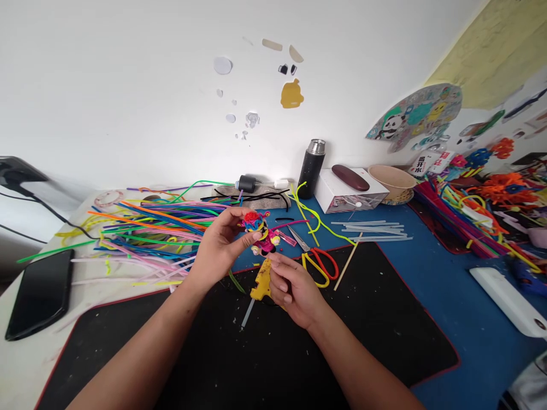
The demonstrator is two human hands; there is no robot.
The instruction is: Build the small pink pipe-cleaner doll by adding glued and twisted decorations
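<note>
A small doll made of pipe cleaners (267, 242), with a red and blue head and a magenta body, is held up over the table. My left hand (220, 245) grips it from the left, thumb in front and fingers behind. My right hand (297, 290) is closed, its fingertips pinched at the doll's lower end. Behind and below the right fingers lies a yellow hot glue gun (261, 280) with a glue stick poking out of its back, partly covered by that hand. Scissors (318, 265) with red and yellow handles lie just beyond.
Loose coloured pipe cleaners (149, 228) spread over the left side, near a black phone (40, 293). A black mat (363, 319) covers the front. Glue sticks (371, 229), a thermos (311, 168), a white box (350, 199) and a bowl (392, 179) stand or lie toward the wall.
</note>
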